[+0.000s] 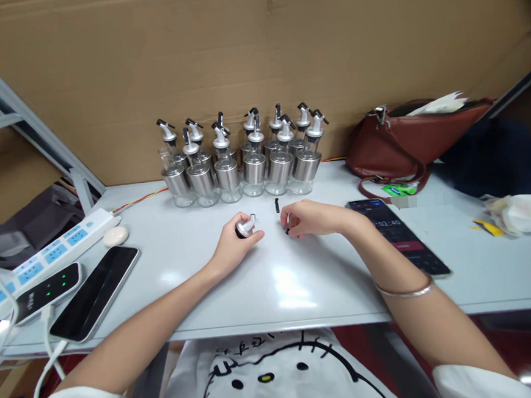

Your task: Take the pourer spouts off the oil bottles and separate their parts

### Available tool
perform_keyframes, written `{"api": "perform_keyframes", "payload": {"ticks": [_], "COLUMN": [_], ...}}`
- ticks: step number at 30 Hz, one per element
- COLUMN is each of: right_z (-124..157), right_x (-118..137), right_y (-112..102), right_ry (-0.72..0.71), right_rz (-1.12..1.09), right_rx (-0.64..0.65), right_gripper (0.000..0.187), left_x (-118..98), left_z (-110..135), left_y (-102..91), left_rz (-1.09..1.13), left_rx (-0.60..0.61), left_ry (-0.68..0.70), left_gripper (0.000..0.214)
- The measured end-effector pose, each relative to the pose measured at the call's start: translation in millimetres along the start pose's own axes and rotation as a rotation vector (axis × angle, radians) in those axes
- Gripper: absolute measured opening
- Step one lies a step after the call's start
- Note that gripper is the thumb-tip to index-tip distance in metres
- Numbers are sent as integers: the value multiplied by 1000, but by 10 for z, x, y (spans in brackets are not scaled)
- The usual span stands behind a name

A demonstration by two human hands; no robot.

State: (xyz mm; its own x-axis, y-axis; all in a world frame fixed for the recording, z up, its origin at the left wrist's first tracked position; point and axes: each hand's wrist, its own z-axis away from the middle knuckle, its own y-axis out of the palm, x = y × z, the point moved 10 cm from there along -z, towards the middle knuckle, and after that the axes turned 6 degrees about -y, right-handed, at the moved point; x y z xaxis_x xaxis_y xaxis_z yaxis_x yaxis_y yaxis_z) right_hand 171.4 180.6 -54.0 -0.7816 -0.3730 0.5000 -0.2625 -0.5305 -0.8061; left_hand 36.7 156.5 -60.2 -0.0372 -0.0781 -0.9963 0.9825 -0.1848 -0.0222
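My left hand (pixel 236 243) rests on the white table (pixel 299 282) with its fingers wrapped round a small silver pourer cap (pixel 245 225). A short way to the right, my right hand (pixel 304 218) is curled in a pinch on a small dark part that I cannot make out. A tiny black piece (pixel 277 205) stands on the table just beyond the two hands. Behind them stands a cluster of several glass and steel oil bottles (pixel 245 170) with pourer tops.
A phone (pixel 399 234) showing a timer lies right of my right hand, and a brown bag (pixel 408 139) sits behind it. At the left lie a dark phone (pixel 96 292), a power bank (pixel 47 293), a power strip (pixel 53 246) and a pale oval object (pixel 116 236).
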Motion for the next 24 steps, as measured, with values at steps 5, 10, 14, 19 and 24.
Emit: {"api": "perform_keyframes", "payload": {"ticks": [5, 10, 14, 19, 24], "right_z": [26, 29, 89, 252, 231], "right_x": [26, 102, 318, 799, 1000], "right_y": [4, -115, -379, -428, -211], "right_ry": [24, -44, -180, -440, -511], "right_rz": [-14, 59, 44, -98, -112], "right_rx": [2, -113, -396, -557, -456], "right_gripper": [16, 6, 14, 27, 34], "left_x": [48, 19, 3, 30, -41], "left_z": [-16, 11, 50, 85, 111], "left_y": [45, 87, 139, 233, 246], "left_rz": [102, 124, 122, 43, 16], "left_rx": [41, 91, 162, 285, 296], "left_ry": [-74, -98, -106, -106, -44], "left_gripper": [29, 26, 31, 26, 6]}}
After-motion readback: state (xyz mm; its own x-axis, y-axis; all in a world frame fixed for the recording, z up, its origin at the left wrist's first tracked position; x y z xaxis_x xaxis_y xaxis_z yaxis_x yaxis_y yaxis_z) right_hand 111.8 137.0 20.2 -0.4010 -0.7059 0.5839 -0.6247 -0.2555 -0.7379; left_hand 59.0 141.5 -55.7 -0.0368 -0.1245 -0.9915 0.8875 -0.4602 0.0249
